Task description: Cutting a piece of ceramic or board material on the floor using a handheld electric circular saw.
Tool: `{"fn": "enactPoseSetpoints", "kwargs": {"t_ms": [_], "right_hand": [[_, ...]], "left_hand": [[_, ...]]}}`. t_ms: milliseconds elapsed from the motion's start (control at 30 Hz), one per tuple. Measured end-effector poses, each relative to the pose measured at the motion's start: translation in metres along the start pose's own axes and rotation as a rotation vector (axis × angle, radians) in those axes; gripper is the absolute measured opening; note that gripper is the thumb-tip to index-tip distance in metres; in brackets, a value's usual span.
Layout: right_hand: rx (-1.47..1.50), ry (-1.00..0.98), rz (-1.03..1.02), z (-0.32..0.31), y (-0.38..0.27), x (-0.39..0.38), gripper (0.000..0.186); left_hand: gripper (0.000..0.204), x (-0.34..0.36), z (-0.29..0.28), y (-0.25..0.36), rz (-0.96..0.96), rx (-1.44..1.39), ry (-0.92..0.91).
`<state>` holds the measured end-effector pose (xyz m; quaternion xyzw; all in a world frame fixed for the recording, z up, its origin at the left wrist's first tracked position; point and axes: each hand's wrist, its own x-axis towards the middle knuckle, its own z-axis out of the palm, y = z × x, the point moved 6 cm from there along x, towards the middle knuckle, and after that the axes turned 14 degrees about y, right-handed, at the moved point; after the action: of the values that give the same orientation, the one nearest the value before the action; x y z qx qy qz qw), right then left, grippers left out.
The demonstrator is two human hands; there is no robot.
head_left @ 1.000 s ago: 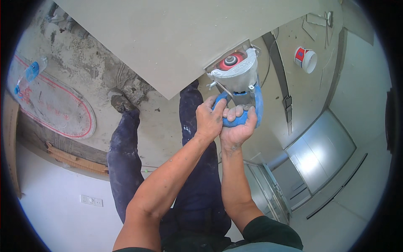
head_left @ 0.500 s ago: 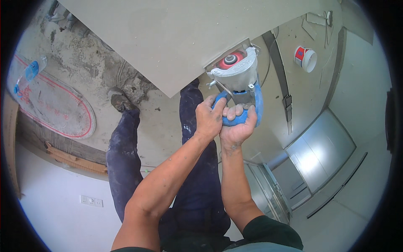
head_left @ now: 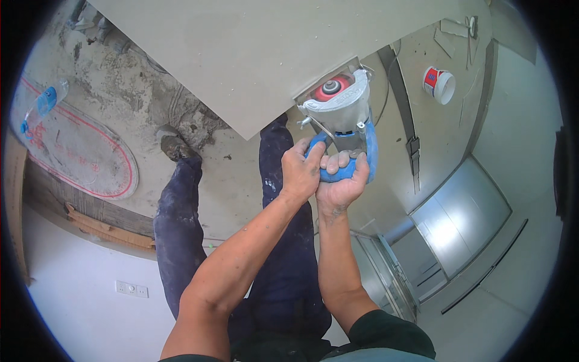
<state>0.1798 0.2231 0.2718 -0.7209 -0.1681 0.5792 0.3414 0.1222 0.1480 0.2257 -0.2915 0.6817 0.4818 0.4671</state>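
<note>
Both my hands hold a handheld tile cutter [head_left: 338, 102], with a pale metal guard, a red disc and a blue handle. My left hand [head_left: 300, 172] is closed on the left side of the handle. Beside it, my right hand [head_left: 341, 184] wraps its fingers round the handle's near end. The cutter's base plate rests at the lower right edge of a large grey tile [head_left: 241, 60], whose corner points toward me. The tile hides the floor beneath it and part of my right leg.
Rubble and cement [head_left: 145, 78] lie on the floor at the left, near an oval slab [head_left: 90, 154] with red lines. A water bottle [head_left: 47, 101] is on that slab. A dark strap [head_left: 403, 102] and a white bucket [head_left: 444, 87] lie at the right.
</note>
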Motion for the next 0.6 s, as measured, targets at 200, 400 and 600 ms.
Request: {"fn": "enactPoseSetpoints", "kwargs": {"t_ms": [200, 400, 600], "right_hand": [[0.014, -0.006, 0.013, -0.0012, 0.0007, -0.0005, 0.022], [0.018, -0.003, 0.012, -0.0015, 0.0015, -0.001, 0.022], [0.03, -0.013, 0.014, -0.0026, 0.0019, 0.0002, 0.022]], "left_hand": [[0.037, -0.001, 0.0003, -0.0016, -0.032, 0.013, -0.014], [0.038, -0.0001, -0.0007, -0.0039, -0.007, 0.016, -0.002], [0.038, -0.0008, -0.0005, -0.004, -0.015, 0.024, -0.01]]}}
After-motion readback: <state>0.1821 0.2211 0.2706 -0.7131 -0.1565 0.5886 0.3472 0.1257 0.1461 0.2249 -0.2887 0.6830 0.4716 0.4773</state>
